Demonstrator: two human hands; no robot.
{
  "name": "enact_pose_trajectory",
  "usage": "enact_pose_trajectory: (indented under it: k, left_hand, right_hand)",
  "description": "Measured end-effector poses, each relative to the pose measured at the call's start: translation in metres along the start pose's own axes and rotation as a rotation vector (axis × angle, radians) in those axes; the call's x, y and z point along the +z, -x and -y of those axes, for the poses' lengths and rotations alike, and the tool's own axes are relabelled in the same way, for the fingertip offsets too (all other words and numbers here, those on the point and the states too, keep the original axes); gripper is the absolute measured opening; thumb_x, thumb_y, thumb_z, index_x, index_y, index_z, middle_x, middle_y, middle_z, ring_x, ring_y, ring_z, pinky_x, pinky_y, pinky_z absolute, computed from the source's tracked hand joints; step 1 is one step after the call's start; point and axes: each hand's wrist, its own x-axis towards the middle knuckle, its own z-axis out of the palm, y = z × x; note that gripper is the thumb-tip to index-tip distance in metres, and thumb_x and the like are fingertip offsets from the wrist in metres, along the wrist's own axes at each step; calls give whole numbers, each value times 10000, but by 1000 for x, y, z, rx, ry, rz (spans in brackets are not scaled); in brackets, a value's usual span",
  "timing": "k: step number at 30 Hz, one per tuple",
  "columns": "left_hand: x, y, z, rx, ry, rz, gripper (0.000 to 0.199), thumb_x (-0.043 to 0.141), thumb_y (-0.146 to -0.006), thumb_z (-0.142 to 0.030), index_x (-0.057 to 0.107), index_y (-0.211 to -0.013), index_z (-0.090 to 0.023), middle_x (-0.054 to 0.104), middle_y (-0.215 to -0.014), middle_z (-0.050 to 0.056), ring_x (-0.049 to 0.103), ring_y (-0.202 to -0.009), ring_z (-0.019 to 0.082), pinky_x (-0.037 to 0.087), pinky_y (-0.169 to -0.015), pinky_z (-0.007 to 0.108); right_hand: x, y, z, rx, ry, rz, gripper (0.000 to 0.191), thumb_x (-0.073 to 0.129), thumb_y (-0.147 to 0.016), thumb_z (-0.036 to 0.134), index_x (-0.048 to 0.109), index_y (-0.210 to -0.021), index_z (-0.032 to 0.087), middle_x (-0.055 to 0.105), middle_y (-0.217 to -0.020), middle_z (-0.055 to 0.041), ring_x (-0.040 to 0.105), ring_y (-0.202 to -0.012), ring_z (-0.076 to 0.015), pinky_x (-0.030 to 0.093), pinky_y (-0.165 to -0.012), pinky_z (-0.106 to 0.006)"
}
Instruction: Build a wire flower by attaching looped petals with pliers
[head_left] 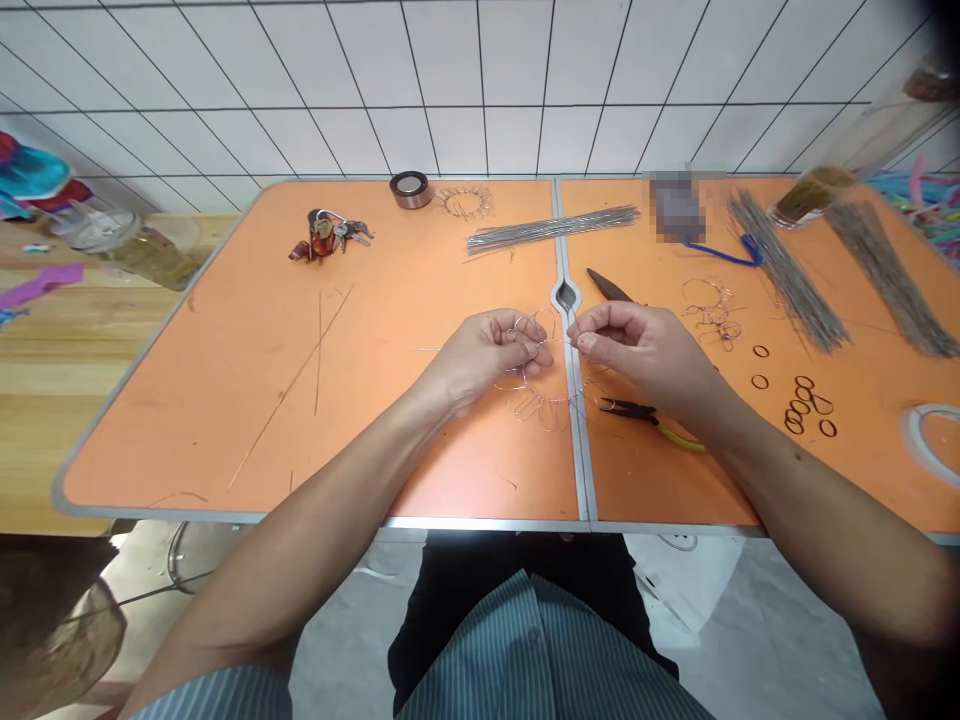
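Observation:
Over the middle of the orange folding table [420,440], both hands hold a ring of thin wire [551,402] bent into petal-like loops. My left hand [499,350] pinches its left side between thumb and fingers. On the other side, my right hand [637,345] pinches the wire between thumb and forefinger. The loops hang between and below the hands. Beneath my right hand lie pliers [630,409] with dark jaws and a yellow handle. Just behind it a dark pointed blade [606,286] shows, the rest of that tool hidden by the hand.
Wire bundles [551,230] lie at the back and right. Keys [330,233], a tape roll [410,189] and a finished-looking wire ring [463,203] sit toward the back. Small dark rings [802,405] and tangled wire loops [712,312] are at right. Loose wires [289,385] lie left.

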Motion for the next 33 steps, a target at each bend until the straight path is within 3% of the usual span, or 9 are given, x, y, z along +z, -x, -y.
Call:
enact_pose_trajectory:
  k: [9,20,33]
  left_hand:
    - [3,2,-1,-38,11,-1,88,735,-857,-75,721,-912,-143,814,-828,61,704,-652,117,566,-709,269]
    - [9,7,-2,-17,-12,15,89,744,-884,-88,718,-934,-157,802,-829,50,689,-658,113,545,-696,272]
    - [11,8,-1,36,-92,-8,71,733,-921,-98,730,-922,-169,796,-801,39,675,-619,110,552,-678,266]
  right_hand:
    - [3,-1,0,-172,-37,-211,92,804,-870,257,715,-849,267,731,-847,-8,652,-763,-184,588,-742,-364]
    - [8,-1,-3,-236,12,-275,117,790,-892,271,694,-828,284,754,-831,-19,689,-746,-201,617,-675,-394]
    - [13,8,-9,-433,186,-284,103,758,-942,197,735,-902,289,782,-890,-5,737,-818,-213,642,-802,-435]
